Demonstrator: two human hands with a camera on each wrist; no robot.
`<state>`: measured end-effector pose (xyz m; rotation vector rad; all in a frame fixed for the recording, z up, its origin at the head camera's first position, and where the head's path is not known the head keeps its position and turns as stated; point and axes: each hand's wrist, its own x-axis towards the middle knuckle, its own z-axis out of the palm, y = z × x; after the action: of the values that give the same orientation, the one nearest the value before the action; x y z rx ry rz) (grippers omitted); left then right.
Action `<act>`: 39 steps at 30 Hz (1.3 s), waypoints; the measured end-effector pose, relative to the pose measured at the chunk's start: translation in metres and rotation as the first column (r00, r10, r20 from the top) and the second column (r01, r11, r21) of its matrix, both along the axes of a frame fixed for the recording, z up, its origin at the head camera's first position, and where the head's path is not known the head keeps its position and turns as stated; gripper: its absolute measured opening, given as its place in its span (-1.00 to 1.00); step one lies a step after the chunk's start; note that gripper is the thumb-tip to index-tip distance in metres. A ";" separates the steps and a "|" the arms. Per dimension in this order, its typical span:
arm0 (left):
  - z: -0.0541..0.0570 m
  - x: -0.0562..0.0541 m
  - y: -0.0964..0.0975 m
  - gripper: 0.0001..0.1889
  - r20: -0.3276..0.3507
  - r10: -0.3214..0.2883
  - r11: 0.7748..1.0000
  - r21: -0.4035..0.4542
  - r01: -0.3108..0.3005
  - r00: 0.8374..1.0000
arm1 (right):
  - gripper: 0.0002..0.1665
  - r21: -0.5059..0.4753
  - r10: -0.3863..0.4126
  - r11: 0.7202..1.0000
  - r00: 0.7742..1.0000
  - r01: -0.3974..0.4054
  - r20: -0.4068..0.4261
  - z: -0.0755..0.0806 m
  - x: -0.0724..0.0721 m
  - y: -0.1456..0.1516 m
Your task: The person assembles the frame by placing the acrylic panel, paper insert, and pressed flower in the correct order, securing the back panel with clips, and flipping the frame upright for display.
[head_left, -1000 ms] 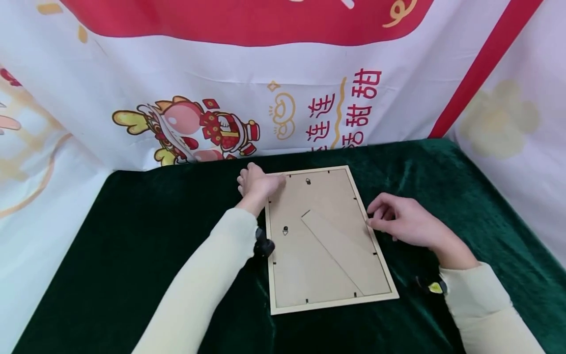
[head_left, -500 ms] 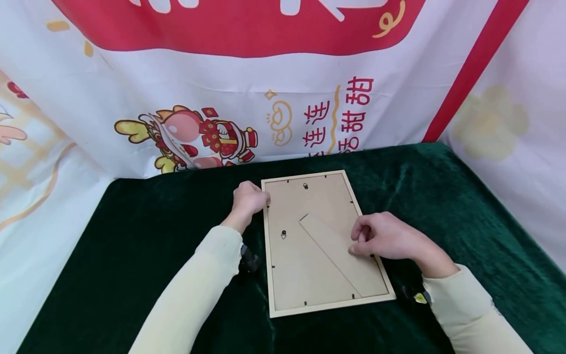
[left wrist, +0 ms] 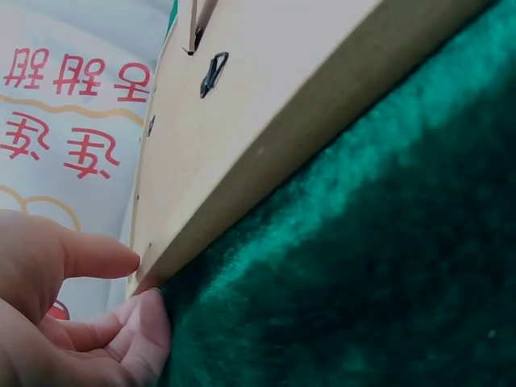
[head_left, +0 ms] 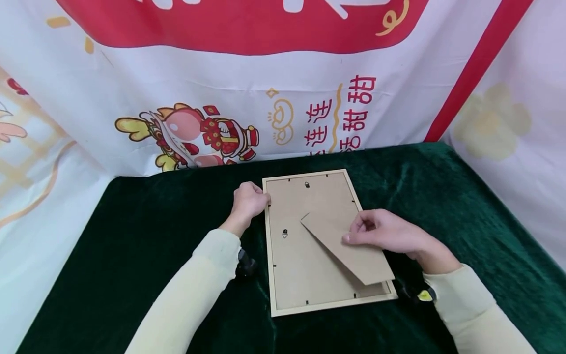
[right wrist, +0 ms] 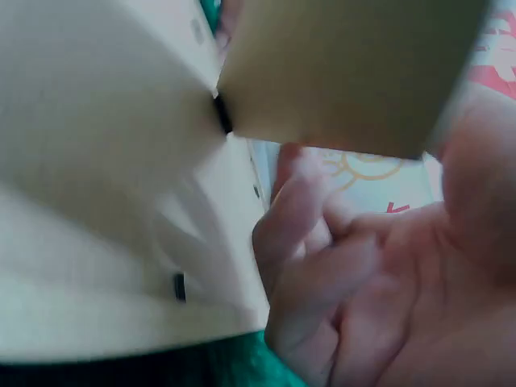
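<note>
A picture frame (head_left: pixel 289 275) lies back side up on the green cloth, with a thin wooden rim, a brown backboard and small black tabs along its edges. At the rim's upper left, my left hand (head_left: pixel 249 200) pinches the frame; in the left wrist view the thumb and fingers (left wrist: pixel 101 256) meet at its corner. My right hand (head_left: pixel 391 233) holds the right edge of the easel back (head_left: pixel 349 246), a tapered flap tilted up from the backboard with its lower end raised. In the right wrist view the flap (right wrist: pixel 347 72) stands above the curled fingers (right wrist: pixel 314 266).
Dark green velvet cloth (head_left: pixel 146 255) covers the table. A white printed curtain (head_left: pixel 283 69) with red lettering and a cartoon figure hangs behind it. Two small metal hanging rings (head_left: pixel 285 233) are fixed on the backboard.
My left hand has come down along the frame's left edge and now grips it. The right hand has moved in from the right edge, and the easel back has swung up.
</note>
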<state>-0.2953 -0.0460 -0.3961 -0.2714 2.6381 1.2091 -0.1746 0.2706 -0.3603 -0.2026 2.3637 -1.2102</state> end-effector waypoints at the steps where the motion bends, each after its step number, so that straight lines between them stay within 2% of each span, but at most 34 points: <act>1: -0.005 -0.004 -0.001 -0.59 -0.001 -0.010 1.000 -0.003 0.010 1.000 | -0.60 -0.061 -0.009 0.998 1.000 0.010 0.027 0.000 -0.001 0.001; 3: -0.017 -0.014 -0.003 -0.54 0.003 -0.037 0.999 -0.013 0.037 0.999 | -0.58 -0.169 -0.019 0.985 0.997 0.031 0.070 0.001 -0.002 0.004; 6: -0.032 -0.025 -0.007 -0.50 -0.001 -0.058 0.998 -0.022 0.058 0.998 | -0.52 -0.277 -0.019 0.960 0.993 0.051 0.117 0.002 -0.003 0.007; 7: -0.032 -0.024 -0.007 -0.51 -0.003 -0.054 0.998 -0.017 0.054 0.999 | -0.50 -0.291 -0.017 0.955 0.993 0.051 0.119 0.003 -0.003 0.008; 9: -0.022 -0.017 -0.007 -0.55 0.002 -0.032 0.999 0.005 0.032 0.999 | -0.49 -0.295 -0.021 0.954 0.993 0.055 0.120 0.004 -0.004 0.009; 13: 0.007 0.002 -0.001 -0.62 0.015 -0.013 1.000 0.016 0.013 1.000 | -0.45 -0.290 -0.019 0.955 0.991 0.058 0.136 0.010 -0.007 0.010; 14: 0.002 -0.001 -0.002 -0.62 0.011 -0.022 1.000 0.006 0.022 1.000 | -0.43 -0.295 -0.016 0.954 0.990 0.058 0.142 0.012 -0.008 0.010; 15: 0.004 -0.002 -0.002 -0.62 0.017 -0.031 0.999 -0.010 0.031 0.999 | -0.42 -0.304 -0.012 0.951 0.988 0.058 0.151 0.014 -0.008 0.010; 17: -0.010 -0.013 -0.006 -0.63 0.008 -0.064 0.997 -0.036 0.064 0.998 | -0.40 -0.338 -0.004 0.939 0.985 0.062 0.170 0.018 -0.009 0.009; 19: -0.015 -0.018 -0.008 -0.68 0.002 -0.072 0.996 -0.049 0.072 0.997 | -0.43 -0.384 -0.006 0.920 0.983 0.076 0.181 0.024 -0.010 0.007; 20: -0.014 -0.017 -0.009 -0.71 -0.003 -0.075 0.996 -0.047 0.075 0.997 | -0.45 -0.407 -0.008 0.910 0.984 0.081 0.179 0.027 -0.010 0.006; 21: -0.005 -0.010 -0.008 -0.75 -0.001 -0.073 0.996 -0.041 0.073 0.997 | -0.47 -0.427 -0.011 0.900 0.985 0.086 0.175 0.029 -0.010 0.004; 22: -0.004 -0.008 -0.007 -0.76 -0.001 -0.071 0.997 -0.035 0.070 0.998 | -0.49 -0.447 -0.013 0.890 0.986 0.087 0.165 0.032 -0.011 0.003; 24: 0.015 0.006 -0.001 -0.73 0.017 -0.060 0.998 -0.032 0.060 0.998 | -0.52 -0.472 -0.021 0.878 0.990 0.086 0.140 0.036 -0.011 -0.001; 26: 0.022 0.012 0.002 -0.67 0.040 -0.054 0.998 -0.026 0.055 0.998 | -0.55 -0.487 -0.028 0.869 0.992 0.085 0.124 0.038 -0.013 -0.004; 30: 0.028 0.016 0.008 -0.73 0.079 -0.046 0.999 -0.007 0.047 0.996 | -0.58 -0.509 -0.043 0.856 0.993 0.091 0.106 0.038 -0.014 -0.006; 34: 0.031 0.019 0.011 -0.78 0.085 -0.029 0.999 0.019 0.028 0.996 | -0.61 -0.514 -0.056 0.852 0.993 0.100 0.102 0.038 -0.013 -0.005; 35: 0.024 0.016 0.009 -0.74 0.074 -0.026 0.999 0.030 0.024 0.997 | -0.62 -0.515 -0.056 0.851 0.993 0.102 0.104 0.038 -0.013 -0.005; 37: 0.023 0.018 0.010 -0.78 0.071 -0.003 0.999 0.042 0.000 0.997 | -0.63 -0.527 -0.052 0.844 0.993 0.101 0.107 0.038 -0.012 -0.004; 39: 0.022 0.019 0.010 -0.89 0.062 0.017 0.998 0.066 -0.021 0.998 | -0.63 -0.545 -0.039 0.833 0.993 0.093 0.109 0.040 -0.012 -0.003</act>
<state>-0.2763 -0.0361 -0.3744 -0.3176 2.5428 1.2713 -0.1861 0.2680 -0.3208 -0.2424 1.8966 -1.8733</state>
